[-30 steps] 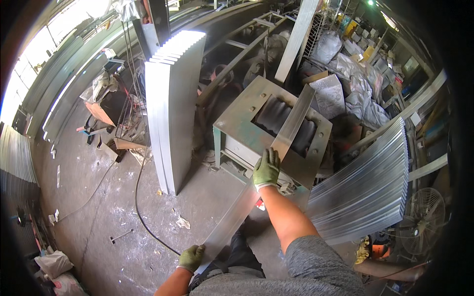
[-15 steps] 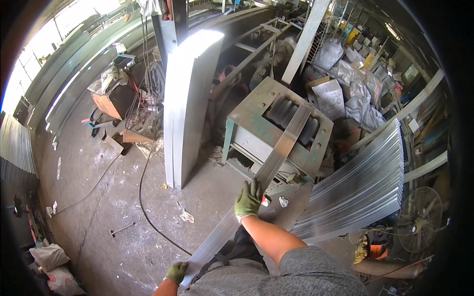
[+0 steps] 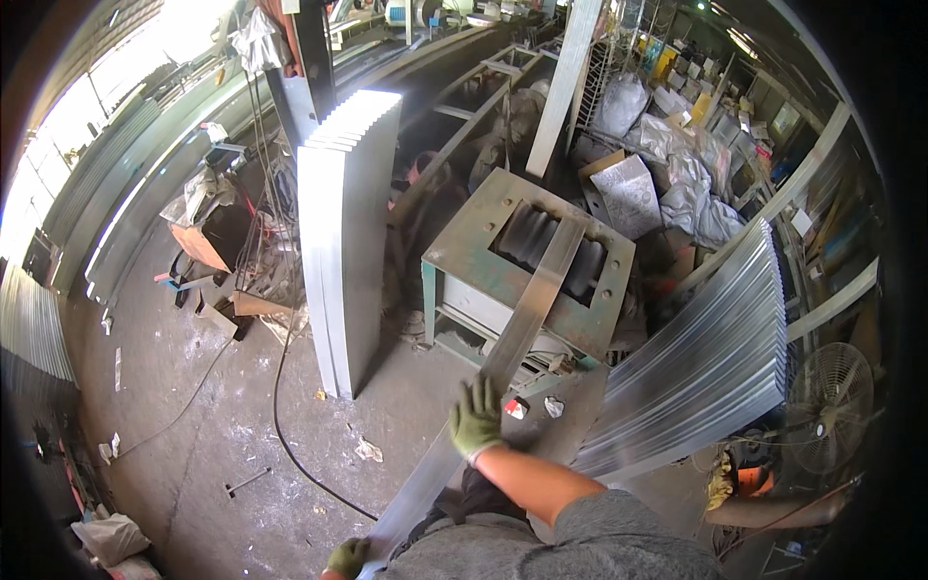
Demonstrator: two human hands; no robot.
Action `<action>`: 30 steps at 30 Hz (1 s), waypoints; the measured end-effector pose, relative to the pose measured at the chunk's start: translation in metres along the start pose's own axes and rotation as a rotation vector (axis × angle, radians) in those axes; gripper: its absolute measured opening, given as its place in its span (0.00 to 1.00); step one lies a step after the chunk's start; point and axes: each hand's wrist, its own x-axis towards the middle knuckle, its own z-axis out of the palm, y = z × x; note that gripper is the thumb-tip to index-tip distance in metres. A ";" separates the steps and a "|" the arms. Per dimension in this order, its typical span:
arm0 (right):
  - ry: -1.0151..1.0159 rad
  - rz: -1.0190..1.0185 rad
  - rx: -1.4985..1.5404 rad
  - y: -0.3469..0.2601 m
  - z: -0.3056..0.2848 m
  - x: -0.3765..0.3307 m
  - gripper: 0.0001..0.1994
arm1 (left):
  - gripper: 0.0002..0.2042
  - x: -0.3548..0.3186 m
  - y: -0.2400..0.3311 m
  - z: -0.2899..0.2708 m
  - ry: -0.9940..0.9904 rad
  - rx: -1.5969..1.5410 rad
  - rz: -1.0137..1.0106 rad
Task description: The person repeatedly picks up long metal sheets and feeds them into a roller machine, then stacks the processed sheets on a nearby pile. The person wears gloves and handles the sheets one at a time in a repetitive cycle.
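Observation:
A long, flat metal strip (image 3: 430,480) slopes from beside my body up onto a green-edged machine (image 3: 462,224). Its far end lies over dark, ridged rollers (image 3: 530,232) set in the machine's top. My right hand (image 3: 476,422), in a green glove, rests on the strip partway along, fingers stretched and apart. At the lower edge, my gloved left hand (image 3: 348,557) is closed at the side of the strip's near end; the picture's edge cuts part of it off.
A tall stack of metal profiles (image 3: 353,251) stands left of the machine. More metal strips (image 3: 701,358) fan out at right, near a fan (image 3: 829,411). A black cable (image 3: 280,406) crosses the floor. Bags and boxes (image 3: 667,145) pile up behind.
The view has shifted, so the machine and stack sit lower and further left. My right hand's fingers have spread wider on the strip. My left hand shows less at the lower edge.

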 end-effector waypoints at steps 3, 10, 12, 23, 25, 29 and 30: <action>0.137 -0.091 -0.066 0.067 -0.016 0.087 0.29 | 0.36 0.035 0.109 -0.004 0.026 0.065 0.020; 0.164 -0.097 -0.003 0.112 -0.013 0.132 0.23 | 0.37 0.151 0.313 -0.017 -0.053 0.077 0.117; 0.088 -0.052 0.053 0.116 -0.011 0.118 0.27 | 0.36 0.183 0.369 -0.012 -0.012 0.059 0.181; 0.138 -0.003 0.086 0.207 -0.045 0.181 0.29 | 0.42 0.312 0.628 -0.015 0.030 0.102 0.362; 0.149 0.007 0.041 0.219 -0.049 0.193 0.27 | 0.42 0.328 0.658 -0.015 0.029 0.064 0.400; 0.194 0.065 0.046 0.233 -0.056 0.207 0.23 | 0.41 0.357 0.701 -0.013 0.010 0.066 0.440; 0.207 0.070 0.062 0.234 -0.059 0.208 0.22 | 0.40 0.359 0.700 -0.010 0.005 0.073 0.429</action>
